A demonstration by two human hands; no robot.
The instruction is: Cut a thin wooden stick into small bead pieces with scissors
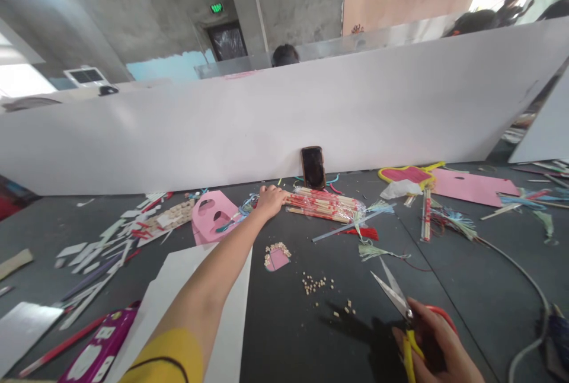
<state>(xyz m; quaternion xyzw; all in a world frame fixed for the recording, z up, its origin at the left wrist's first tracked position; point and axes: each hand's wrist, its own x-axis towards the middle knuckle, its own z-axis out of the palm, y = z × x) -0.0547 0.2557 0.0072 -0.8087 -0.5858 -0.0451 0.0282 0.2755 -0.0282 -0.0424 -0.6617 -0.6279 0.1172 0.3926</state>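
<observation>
My left hand (270, 200) reaches far across the dark table and closes on the end of a clear plastic bag of red-and-white patterned sticks (326, 204). At the near right, my right hand (438, 347) grips a pair of scissors (402, 306) with yellow and red handles; the blades are open and point up and left. A small pink piece edged with beads (277, 256) and scattered loose beads (317, 283) lie between the two hands.
A phone (313, 167) leans against the white partition (284, 122). Pink cut-outs (214, 215), a pink sheet (473, 186), tassels (448, 221), a white sheet (231, 312), white strips (104, 241), a purple pack (100, 350) and a grey cable (528, 288) litter the table. Other people's heads show beyond the partition.
</observation>
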